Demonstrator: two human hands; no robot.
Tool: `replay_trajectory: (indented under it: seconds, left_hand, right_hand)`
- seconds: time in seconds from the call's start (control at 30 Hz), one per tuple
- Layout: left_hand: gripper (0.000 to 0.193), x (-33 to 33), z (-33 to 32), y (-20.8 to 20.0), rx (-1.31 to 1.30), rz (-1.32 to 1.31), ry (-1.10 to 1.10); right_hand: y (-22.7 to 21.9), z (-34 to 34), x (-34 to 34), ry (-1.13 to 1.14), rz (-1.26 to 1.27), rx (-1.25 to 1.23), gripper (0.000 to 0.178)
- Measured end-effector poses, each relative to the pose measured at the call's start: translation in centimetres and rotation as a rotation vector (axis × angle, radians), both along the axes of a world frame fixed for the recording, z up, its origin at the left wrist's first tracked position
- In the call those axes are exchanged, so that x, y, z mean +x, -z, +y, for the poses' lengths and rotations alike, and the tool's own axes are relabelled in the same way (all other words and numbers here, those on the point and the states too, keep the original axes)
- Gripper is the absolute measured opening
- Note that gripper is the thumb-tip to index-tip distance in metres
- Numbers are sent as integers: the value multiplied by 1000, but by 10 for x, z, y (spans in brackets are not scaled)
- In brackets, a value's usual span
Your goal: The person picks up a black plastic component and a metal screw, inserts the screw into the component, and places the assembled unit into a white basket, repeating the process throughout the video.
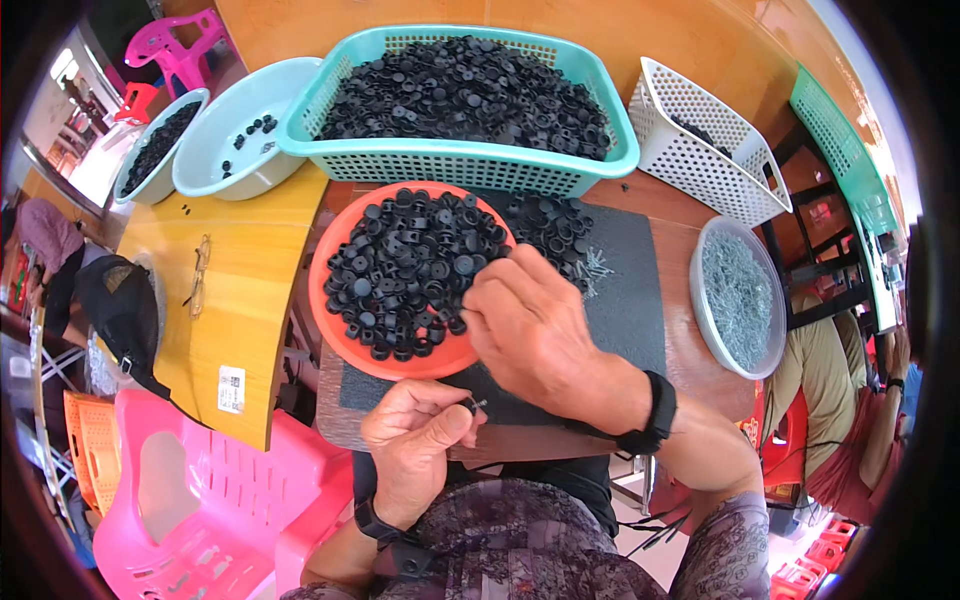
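Near the table's front edge, my left hand (418, 425) pinches a small black plastic part (469, 405) with a metal screw sticking out of it. My right hand (530, 325) is over the right rim of an orange-red bowl (330, 335), its fingers curled; what they hold, if anything, is hidden. Round black plastic caps (410, 270) fill the bowl. Behind my right hand, more black caps (550, 228) are heaped on a dark mat (630, 300), next to a small pile of loose screws (594, 268).
A turquoise basket (450, 165) heaped with black parts stands at the back. Pale basins (245, 185) are at its left, a white basket (710, 185) at its right. A clear tub of screws (738, 290) sits at right. Eyeglasses (198, 272) lie left; a pink chair (200, 490) stands below.
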State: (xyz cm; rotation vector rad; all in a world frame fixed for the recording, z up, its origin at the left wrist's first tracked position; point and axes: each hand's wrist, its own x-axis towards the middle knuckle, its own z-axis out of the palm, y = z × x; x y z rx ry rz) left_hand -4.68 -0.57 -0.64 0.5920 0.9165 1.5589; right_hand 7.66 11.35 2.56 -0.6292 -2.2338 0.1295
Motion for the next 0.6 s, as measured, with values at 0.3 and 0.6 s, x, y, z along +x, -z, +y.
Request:
replay_trajectory:
  seconds: [0.3, 0.6]
  left_hand:
    - [23, 11, 7, -5, 25, 27, 79]
    - [22, 16, 13, -4, 65, -251, 302]
  right_hand:
    - [0, -46, 70, -22, -585, 190, 18]
    - [13, -41, 80, -8, -291, -226, 16]
